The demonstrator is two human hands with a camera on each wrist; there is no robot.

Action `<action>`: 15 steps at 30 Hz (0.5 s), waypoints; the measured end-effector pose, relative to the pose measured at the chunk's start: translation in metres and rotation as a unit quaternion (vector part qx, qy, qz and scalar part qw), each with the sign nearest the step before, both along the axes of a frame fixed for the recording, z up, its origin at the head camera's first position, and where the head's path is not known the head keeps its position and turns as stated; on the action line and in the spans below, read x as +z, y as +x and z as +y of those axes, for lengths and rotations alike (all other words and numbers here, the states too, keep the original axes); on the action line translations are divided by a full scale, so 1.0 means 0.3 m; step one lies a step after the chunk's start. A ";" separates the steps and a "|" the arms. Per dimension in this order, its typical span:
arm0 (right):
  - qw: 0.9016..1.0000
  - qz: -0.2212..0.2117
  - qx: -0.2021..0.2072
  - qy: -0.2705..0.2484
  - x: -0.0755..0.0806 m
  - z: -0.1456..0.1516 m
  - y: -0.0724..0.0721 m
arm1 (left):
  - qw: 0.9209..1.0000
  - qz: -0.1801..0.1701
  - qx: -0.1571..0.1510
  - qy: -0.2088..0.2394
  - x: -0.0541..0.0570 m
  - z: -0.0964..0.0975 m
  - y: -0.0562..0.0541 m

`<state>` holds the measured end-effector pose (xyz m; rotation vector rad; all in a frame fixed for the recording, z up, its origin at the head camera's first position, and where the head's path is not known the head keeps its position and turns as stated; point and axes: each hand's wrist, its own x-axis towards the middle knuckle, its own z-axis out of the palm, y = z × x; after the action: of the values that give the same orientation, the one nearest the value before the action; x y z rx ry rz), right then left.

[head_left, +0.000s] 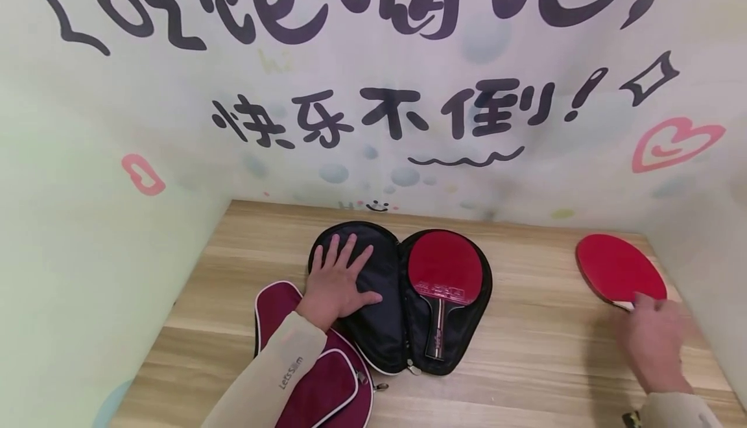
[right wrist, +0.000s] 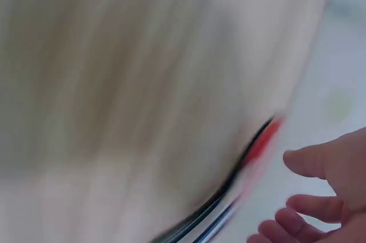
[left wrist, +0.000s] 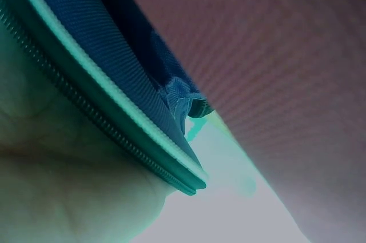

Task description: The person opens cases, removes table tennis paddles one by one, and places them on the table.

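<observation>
My left hand [head_left: 335, 285] lies with fingers spread on the left half of an unzipped black paddle case [head_left: 382, 318]. In the case's right half rests a table tennis paddle [head_left: 446, 262], red face up, handle toward me. Far to the right, a second red paddle [head_left: 618, 266] is by the side wall. My right hand [head_left: 650, 344], blurred, is at that paddle's handle end and hides most of the handle. In the right wrist view the thumb and fingers [right wrist: 309, 203] are parted beside the paddle's blurred edge. The left wrist view shows a zipper edge [left wrist: 91, 106] close up.
A burgundy case [head_left: 327, 382] with white piping lies under my left forearm, partly beneath the black case. The wooden tabletop [head_left: 537, 324] is bounded by a back wall [head_left: 379, 181] with black lettering and by walls on both sides.
</observation>
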<state>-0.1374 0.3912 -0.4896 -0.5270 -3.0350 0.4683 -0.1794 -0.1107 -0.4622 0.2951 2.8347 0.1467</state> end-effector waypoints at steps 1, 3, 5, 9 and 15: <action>1.000 0.019 0.021 -0.011 0.007 -0.052 0.000 | 1.000 -0.001 0.001 -0.004 -0.002 0.000 -0.001; 0.993 0.077 0.090 -0.022 0.015 -0.156 0.004 | 1.000 0.000 0.001 -0.006 -0.007 0.002 -0.003; 0.982 0.117 0.143 -0.038 0.020 -0.266 0.016 | 1.000 0.000 0.001 -0.005 -0.008 0.004 -0.004; 0.960 0.174 0.209 -0.068 0.019 -0.461 0.046 | 1.000 -0.003 0.000 -0.006 -0.008 0.007 -0.005; 0.952 0.176 0.225 -0.109 -0.004 -0.657 0.086 | 1.000 -0.008 0.004 -0.012 -0.015 0.001 -0.006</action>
<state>-0.1117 0.1942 -0.4908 0.2406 -2.7474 0.8189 -0.1811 -0.1104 -0.4667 0.2754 2.8208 0.1172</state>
